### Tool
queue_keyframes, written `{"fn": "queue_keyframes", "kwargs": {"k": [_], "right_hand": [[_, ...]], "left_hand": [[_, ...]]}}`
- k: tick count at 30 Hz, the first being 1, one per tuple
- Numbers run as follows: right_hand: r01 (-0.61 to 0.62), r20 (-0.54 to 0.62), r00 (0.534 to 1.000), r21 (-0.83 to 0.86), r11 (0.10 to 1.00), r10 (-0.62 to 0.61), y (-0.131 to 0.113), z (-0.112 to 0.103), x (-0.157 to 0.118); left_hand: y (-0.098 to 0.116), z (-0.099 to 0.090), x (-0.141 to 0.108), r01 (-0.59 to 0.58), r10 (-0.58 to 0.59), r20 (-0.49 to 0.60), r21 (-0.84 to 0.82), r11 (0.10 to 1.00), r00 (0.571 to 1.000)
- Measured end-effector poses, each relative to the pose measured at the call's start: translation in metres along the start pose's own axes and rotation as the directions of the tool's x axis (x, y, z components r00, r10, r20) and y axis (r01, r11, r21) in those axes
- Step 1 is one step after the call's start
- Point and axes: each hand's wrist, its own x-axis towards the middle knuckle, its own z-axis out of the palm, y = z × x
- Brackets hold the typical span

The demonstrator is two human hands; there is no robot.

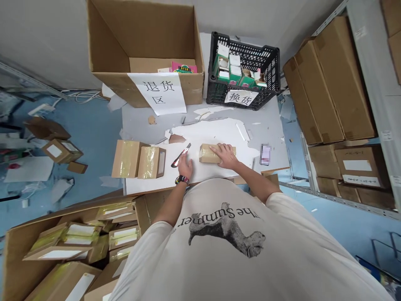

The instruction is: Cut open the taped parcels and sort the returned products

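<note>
Small carton (207, 154), oblong brown cardboard with glossy tape, lies on the white table (147, 125) before the person. Right hand (227, 156) over its top, fingers a little spread; the hand covers much of the carton's right half, and its underside is out of sight. Left hand (185, 168), patterned band at the wrist, has its fingers at a box cutter (177, 161), slim and dark with red, lying at a slant. Whether they grip or merely touch it, cannot tell.

Table surface: smooth white sheet, ragged at the edges, torn scraps around. Two blockier taped cartons (126, 159) at the left end; phone (265, 154) at the right, its screen blurred.

Behind: tall open box (108, 85) of stiff cardboard, paper sign on front; a pink packet (188, 68) inside, lower part hidden by the front wall. Beside it, a black plastic crate (275, 79), lattice-walled, with green-and-white boxes (234, 71), their lower parts partly screened.

Lower left: large bin (15, 255) of taped parcels, cut off at the bottom edge, partly covered by the sleeve.
</note>
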Motion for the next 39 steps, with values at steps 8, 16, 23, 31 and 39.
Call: {"fn": "queue_keyframes", "kwargs": {"k": [8,16,23,31,39], "right_hand": [[0.009,-0.083,0.997,0.096,0.995,-0.001,0.025,0.001,-0.030],[0.035,-0.068,0.997,0.130,0.991,-0.027,0.032,-0.006,-0.038],[0.069,-0.101,0.993,0.143,0.987,-0.055,0.036,-0.004,-0.033],[0.083,-0.120,0.991,0.166,0.983,-0.063,0.044,-0.006,-0.034],[0.108,-0.069,0.993,0.134,0.985,-0.100,0.049,-0.010,-0.038]], "left_hand": [[0.026,0.053,0.003,0.698,-0.232,0.683,-0.554,0.453,0.692],[0.017,0.070,0.003,0.708,-0.323,0.641,-0.541,0.454,0.697],[0.018,0.087,-0.005,0.649,-0.314,0.570,-0.702,0.295,0.759],[0.019,0.092,-0.005,0.643,-0.307,0.598,-0.763,0.064,0.740],[0.023,0.092,-0.005,0.550,-0.307,0.463,-0.763,0.340,0.832]]}}
